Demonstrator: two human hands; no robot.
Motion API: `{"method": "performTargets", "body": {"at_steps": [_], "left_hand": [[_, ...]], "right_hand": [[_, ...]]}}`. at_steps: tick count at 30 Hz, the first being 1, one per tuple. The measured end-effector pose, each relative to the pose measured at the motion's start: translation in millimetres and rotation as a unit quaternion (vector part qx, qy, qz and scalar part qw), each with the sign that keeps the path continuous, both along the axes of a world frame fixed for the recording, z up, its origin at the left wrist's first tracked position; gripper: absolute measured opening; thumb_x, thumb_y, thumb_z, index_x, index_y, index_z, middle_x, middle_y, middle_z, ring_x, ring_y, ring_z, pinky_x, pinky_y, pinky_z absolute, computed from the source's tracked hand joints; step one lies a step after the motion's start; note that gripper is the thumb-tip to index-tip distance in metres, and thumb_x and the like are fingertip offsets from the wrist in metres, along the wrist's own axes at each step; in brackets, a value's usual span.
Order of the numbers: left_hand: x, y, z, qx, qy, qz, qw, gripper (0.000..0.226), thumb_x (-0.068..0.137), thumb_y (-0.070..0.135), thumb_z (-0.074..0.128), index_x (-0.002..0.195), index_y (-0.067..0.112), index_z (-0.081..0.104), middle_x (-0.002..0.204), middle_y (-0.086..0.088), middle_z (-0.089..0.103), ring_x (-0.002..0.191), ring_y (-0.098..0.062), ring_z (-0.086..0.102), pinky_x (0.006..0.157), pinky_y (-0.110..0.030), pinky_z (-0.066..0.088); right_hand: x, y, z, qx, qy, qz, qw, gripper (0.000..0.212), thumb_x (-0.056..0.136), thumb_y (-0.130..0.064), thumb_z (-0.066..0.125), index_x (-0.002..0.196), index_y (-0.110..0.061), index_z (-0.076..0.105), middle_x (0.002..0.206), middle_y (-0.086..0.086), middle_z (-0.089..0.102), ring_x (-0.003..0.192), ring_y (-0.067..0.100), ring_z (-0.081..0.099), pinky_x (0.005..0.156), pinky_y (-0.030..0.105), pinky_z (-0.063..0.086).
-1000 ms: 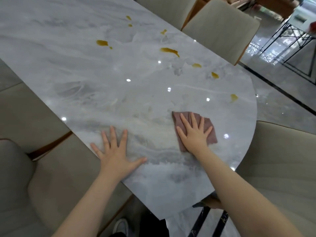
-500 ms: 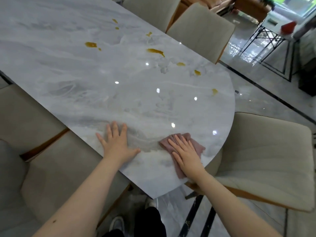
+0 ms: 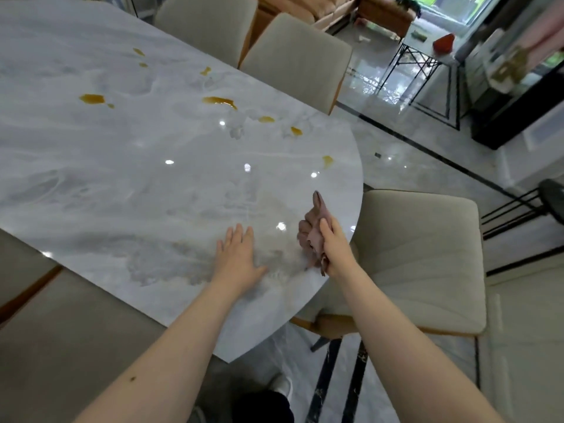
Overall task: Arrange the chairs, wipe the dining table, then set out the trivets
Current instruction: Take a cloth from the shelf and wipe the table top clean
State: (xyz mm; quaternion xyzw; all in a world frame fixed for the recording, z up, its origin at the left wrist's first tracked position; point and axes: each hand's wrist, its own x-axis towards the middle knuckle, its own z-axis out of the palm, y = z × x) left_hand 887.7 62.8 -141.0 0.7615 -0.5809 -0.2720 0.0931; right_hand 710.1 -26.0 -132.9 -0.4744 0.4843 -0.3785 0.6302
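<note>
**Marble table part-wiped; cloth lifted in right hand**

Head view. Grey-veined marble dining table [image 3: 128, 178] fills the left and centre of the picture, its rounded end toward the right. The left hand [image 3: 236, 254] lies flat on the tabletop near the near edge, fingers straight and close together, thumb spread outward. The right hand [image 3: 334, 248] is at the rounded end, fingers curled round a bunched mauve cloth [image 3: 314, 230]; one corner of the cloth stands up above the fist, and its lower folds hang at or just above the surface, contact not clear.

Amber spills [image 3: 219, 101] remain across the far part of the tabletop: one streak toward the far edge, a blot [image 3: 92, 99] to its left, smaller drops beside them, and one [image 3: 327, 160] close to the rounded end. A dull smeared patch shows on the marble between the two hands and to the left of the left hand.

Beige upholstered chairs: two [image 3: 297, 56] along the far edge, one [image 3: 424, 257] at the rounded end with its seat partly under the tabletop, and one [image 3: 61, 331] along the near edge at lower left. A glossy tiled floor [image 3: 427, 160] with dark inlay lines lies beyond the rounded end.
</note>
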Motion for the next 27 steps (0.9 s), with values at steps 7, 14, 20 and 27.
{"method": "performTargets", "body": {"at_steps": [7, 14, 20, 27], "left_hand": [[-66.9, -53.8, 25.1, -0.032, 0.014, -0.020, 0.999, 0.084, 0.091, 0.042, 0.056, 0.152, 0.012, 0.007, 0.159, -0.010, 0.003, 0.147, -0.027, 0.002, 0.119, -0.039, 0.003], [-174.8, -112.4, 40.7, -0.108, 0.145, 0.084, 0.980, 0.052, 0.098, 0.021, 0.045, 0.146, 0.006, 0.031, 0.150, -0.012, 0.034, 0.138, -0.026, 0.032, 0.112, -0.031, 0.023], [-275.5, -167.5, 63.4, -0.171, 0.153, 0.147, 0.962, 0.040, 0.094, 0.009, 0.048, 0.133, 0.001, 0.048, 0.133, -0.017, 0.053, 0.124, -0.031, 0.048, 0.101, -0.031, 0.034], [-341.1, -213.8, 77.1, -0.204, 0.160, 0.171, 0.951, 0.029, 0.091, 0.008, 0.052, 0.119, 0.004, 0.058, 0.115, -0.014, 0.062, 0.108, -0.030, 0.056, 0.089, -0.032, 0.042]], "right_hand": [[-67.6, -29.2, 29.1, 0.155, -0.121, -0.065, 0.978, 0.039, 0.103, -0.029, 0.038, 0.140, -0.018, 0.043, 0.114, 0.007, 0.065, 0.099, 0.020, 0.065, 0.075, 0.031, 0.057], [-136.6, -86.9, 38.3, 0.237, -0.162, -0.033, 0.957, 0.050, 0.100, -0.042, 0.037, 0.141, -0.015, 0.045, 0.131, 0.013, 0.059, 0.110, 0.026, 0.063, 0.075, 0.034, 0.057], [-208.8, -132.2, 56.4, 0.263, -0.174, 0.044, 0.948, 0.049, 0.102, -0.040, 0.036, 0.141, -0.012, 0.044, 0.133, 0.018, 0.056, 0.106, 0.027, 0.064, 0.068, 0.033, 0.059], [-277.6, -182.4, 74.8, 0.282, -0.171, 0.081, 0.940, 0.052, 0.101, -0.045, 0.034, 0.137, -0.011, 0.049, 0.125, 0.015, 0.062, 0.106, 0.027, 0.063, 0.074, 0.034, 0.058]]}}
